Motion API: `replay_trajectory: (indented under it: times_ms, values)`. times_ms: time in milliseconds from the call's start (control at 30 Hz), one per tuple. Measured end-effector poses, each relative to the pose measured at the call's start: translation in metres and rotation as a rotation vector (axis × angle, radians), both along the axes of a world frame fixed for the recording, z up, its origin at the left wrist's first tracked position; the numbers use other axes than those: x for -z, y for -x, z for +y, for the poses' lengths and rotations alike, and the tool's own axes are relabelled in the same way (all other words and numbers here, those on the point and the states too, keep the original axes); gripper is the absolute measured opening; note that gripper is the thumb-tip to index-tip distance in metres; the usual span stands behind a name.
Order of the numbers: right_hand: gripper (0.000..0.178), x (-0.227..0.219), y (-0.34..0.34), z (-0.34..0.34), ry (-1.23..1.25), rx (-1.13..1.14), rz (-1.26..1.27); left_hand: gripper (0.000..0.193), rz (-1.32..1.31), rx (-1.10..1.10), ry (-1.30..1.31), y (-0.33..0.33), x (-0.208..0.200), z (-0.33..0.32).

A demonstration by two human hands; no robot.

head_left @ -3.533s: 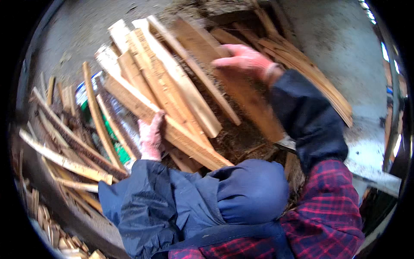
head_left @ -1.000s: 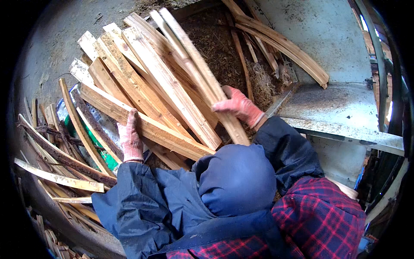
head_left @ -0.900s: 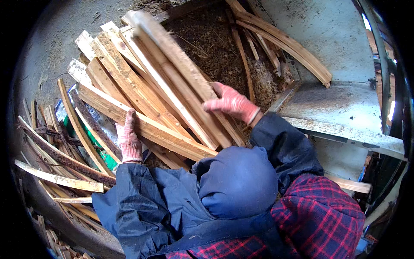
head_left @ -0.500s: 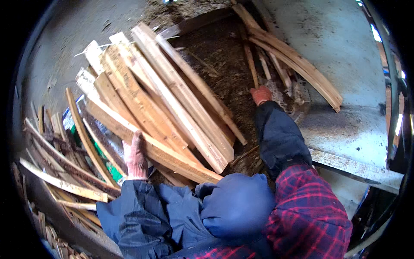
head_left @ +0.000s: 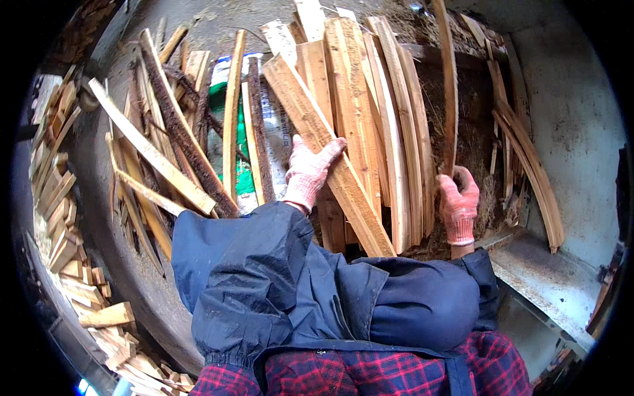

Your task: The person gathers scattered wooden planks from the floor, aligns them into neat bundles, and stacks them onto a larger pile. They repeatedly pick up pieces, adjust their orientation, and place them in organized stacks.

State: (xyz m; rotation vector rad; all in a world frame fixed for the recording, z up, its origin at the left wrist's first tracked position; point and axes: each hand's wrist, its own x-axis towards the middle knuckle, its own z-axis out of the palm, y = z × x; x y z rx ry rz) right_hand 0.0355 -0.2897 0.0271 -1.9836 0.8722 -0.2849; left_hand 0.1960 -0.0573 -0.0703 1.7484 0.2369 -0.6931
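Observation:
My left hand [head_left: 309, 170], in a pinkish work glove, is closed around a thick pale wooden plank [head_left: 356, 208], which slants from upper left down to my lap. In my right hand [head_left: 458, 203], gloved alike, the lower end of a long narrow wooden strip [head_left: 448, 86] is gripped between thumb and fingers; the strip stands nearly upright with a slight bow and a dark edge. Between the hands lies a pile of sawn planks [head_left: 353, 99], side by side, their far ends pointing away from me.
At left lie loose bark-edged strips [head_left: 158, 155], partly over a white and green plastic sack [head_left: 254, 188]. Beyond them runs a heap of short wood offcuts [head_left: 72, 264]. At right, more strips [head_left: 528, 158] lean along a pale metal wall [head_left: 574, 112] above a metal ledge [head_left: 535, 270].
My view has swung left. My right hand has drawn back toward me with the narrow strip raised in it. My left hand stays on the plank, which now points more away from me.

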Motion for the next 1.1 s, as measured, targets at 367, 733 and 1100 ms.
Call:
replay_trajectory:
  times_ms: [367,733,1100]
  values:
    - [0.04,-0.011,-0.145,0.145,-0.038,-0.967,-0.103,0.052,-0.027,-0.345,0.957,-0.017,-0.056,0.045]
    - [0.033,0.041,-0.081,-0.063,0.202,0.0,-0.124,0.081,-0.503,-0.421,-0.688,-0.056,-0.055,0.147]
    - [0.083,0.133,-0.081,-0.151,0.231,-0.114,0.429,0.065,-0.149,-0.151,0.068,-0.008,-0.02,0.031]
